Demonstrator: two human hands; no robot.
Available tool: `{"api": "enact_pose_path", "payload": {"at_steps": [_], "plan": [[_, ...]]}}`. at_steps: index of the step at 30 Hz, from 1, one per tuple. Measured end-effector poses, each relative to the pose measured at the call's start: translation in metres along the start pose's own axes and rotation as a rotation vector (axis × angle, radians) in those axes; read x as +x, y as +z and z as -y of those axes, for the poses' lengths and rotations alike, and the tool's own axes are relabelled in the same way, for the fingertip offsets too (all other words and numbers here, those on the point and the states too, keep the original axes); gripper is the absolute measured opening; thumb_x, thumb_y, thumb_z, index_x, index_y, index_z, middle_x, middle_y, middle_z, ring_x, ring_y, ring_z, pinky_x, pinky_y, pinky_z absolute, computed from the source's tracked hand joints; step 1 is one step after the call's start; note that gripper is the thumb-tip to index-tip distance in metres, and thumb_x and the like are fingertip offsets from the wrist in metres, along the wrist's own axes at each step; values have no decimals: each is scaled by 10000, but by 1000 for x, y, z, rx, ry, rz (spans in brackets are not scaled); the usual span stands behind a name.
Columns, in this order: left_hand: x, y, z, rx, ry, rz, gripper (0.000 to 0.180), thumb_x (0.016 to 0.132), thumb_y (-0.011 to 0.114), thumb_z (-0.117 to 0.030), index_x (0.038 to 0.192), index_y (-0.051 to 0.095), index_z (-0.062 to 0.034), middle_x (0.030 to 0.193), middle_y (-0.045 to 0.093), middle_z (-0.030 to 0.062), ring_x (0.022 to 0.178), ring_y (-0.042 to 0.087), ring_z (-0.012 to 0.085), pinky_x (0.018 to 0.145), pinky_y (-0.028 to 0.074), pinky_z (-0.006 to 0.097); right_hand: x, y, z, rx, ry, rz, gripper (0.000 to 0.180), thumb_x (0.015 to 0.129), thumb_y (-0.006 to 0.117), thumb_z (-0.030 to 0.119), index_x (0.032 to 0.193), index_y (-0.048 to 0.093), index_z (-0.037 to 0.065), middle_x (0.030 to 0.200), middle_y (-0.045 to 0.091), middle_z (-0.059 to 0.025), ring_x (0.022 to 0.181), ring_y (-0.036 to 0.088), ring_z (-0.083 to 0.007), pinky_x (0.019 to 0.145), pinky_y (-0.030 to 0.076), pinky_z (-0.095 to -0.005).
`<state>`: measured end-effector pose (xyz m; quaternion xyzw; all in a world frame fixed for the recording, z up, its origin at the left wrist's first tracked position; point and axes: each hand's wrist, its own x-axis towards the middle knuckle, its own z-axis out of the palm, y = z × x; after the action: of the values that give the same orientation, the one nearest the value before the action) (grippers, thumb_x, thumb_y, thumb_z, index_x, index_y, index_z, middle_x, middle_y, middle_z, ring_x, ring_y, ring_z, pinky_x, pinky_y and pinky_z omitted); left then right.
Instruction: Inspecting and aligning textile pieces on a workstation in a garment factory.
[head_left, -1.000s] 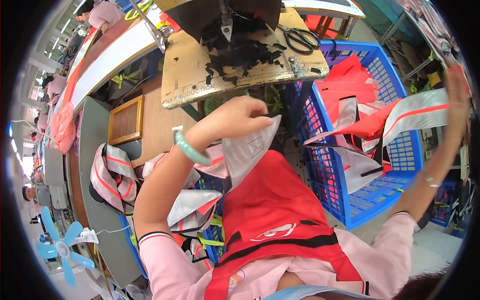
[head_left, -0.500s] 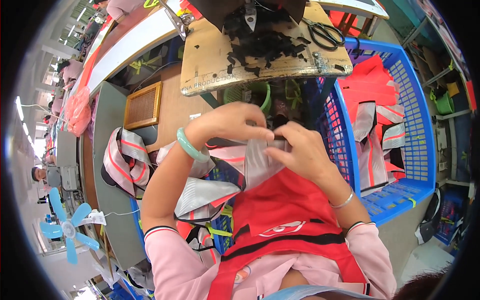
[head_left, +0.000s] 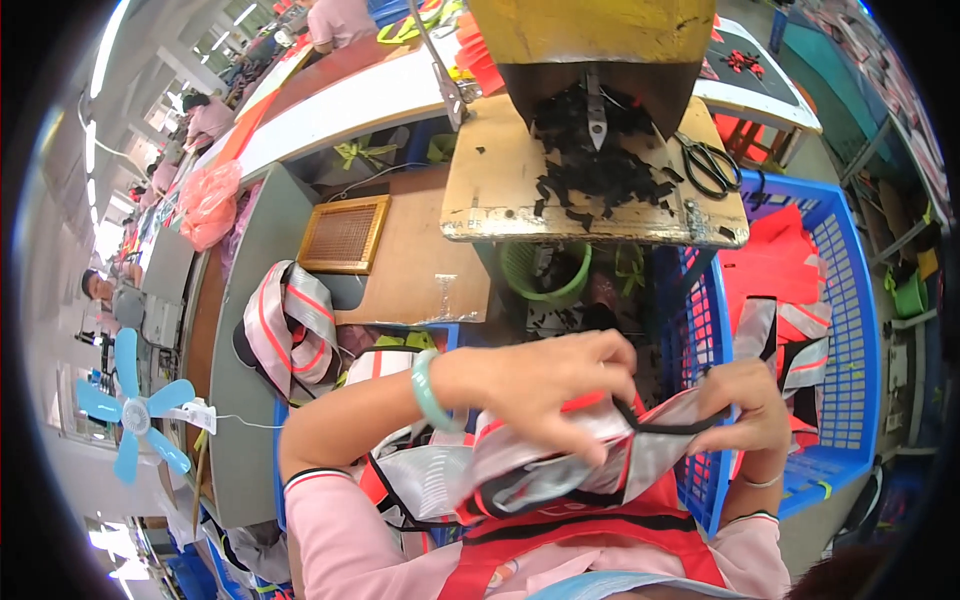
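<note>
A silver-grey reflective fabric piece [head_left: 560, 475] with orange-red stripes and black binding is bunched over my lap, in front of a red apron. My left hand [head_left: 565, 385], a pale green bangle on its wrist, is curled over the top of the piece, thumb lying across the cloth; it is slightly blurred. On the other side my right hand [head_left: 745, 405] pinches a black-bound corner of the same piece, pulling it taut to the right. The fingertips behind the cloth are hidden.
A wooden machine table [head_left: 600, 225] ahead carries black scraps and black-handled scissors [head_left: 708, 165]. On the right stands a blue crate [head_left: 845, 330] with orange and grey pieces. More grey pieces [head_left: 290, 330] lie at left; a green basket [head_left: 545, 285] sits below the table.
My hands have come down toward my lap and moved apart, the right hand farther right. The fabric piece is now bunched and stretched between them. The view has shifted.
</note>
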<state>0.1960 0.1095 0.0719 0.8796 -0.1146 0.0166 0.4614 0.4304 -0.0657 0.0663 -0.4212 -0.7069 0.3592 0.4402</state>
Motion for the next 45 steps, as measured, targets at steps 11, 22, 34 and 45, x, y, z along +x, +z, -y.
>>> {"api": "enact_pose_path", "payload": {"at_steps": [11,22,34,45], "plan": [[28,-24,30,-323,-212,-618,104,840,699,-86,893,653,-9,807,606,-37,753,524,17,641,425,190,64,-16,-2,-673,38,-260,244,746,720,203,943,680,65,898,677,-77,789,615,-262,763,457,-334],[10,-55,87,-708,-423,-847,148,869,688,-131,961,659,-19,855,638,-12,756,578,47,680,473,198,124,-19,-83,-228,168,-315,168,856,630,167,850,620,0,690,549,-14,642,475,-65,570,392,-241],[32,-102,143,-829,-416,-899,188,884,680,-166,994,648,-17,848,660,11,726,614,68,656,487,205,176,-49,-133,-100,299,-379,266,841,632,229,867,645,-36,680,596,-62,654,516,-99,616,441,-286],[32,-115,163,-941,-458,-884,103,936,613,-146,952,629,-46,798,672,17,655,624,70,588,488,191,186,-59,-137,-164,302,-335,306,833,638,258,915,664,-35,758,666,-116,718,602,-156,682,476,-321]]}}
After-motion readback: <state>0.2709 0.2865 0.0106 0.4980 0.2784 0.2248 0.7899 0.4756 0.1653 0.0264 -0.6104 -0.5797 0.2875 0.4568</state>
